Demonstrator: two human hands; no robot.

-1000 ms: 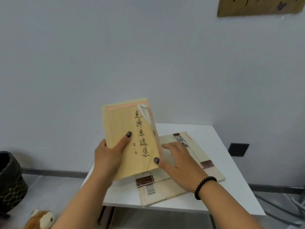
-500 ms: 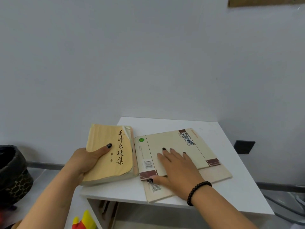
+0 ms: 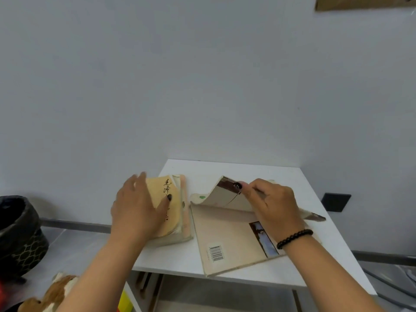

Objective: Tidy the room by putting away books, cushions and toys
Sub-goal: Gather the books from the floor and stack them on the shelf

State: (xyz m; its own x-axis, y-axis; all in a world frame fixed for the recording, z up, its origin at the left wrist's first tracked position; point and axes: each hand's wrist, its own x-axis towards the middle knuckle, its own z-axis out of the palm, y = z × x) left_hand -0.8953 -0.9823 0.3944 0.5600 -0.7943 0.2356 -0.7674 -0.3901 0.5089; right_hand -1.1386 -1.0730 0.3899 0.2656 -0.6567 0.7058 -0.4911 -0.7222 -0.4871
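A thick yellow book (image 3: 174, 200) with black calligraphy lies flat on the left part of the white table (image 3: 236, 171). My left hand (image 3: 137, 210) rests on its cover, fingers spread, pressing rather than gripping. To its right lie two thin cream books with brown bands. My right hand (image 3: 273, 204) pinches the upper cream book (image 3: 227, 195) and lifts its near side, so it curls up and tilts. The lower cream book (image 3: 227, 237) lies flat with its barcode showing.
A dark patterned basket (image 3: 20, 230) stands on the floor at the left. A brown and white plush toy (image 3: 54, 293) lies at the bottom left beside something yellow (image 3: 125, 302). A black wall socket (image 3: 335, 202) sits right of the table. The white wall is close behind.
The yellow book has been laid flat on the table and my left hand now lies on top of it. My right hand went from pressing flat to lifting the upper cream book.
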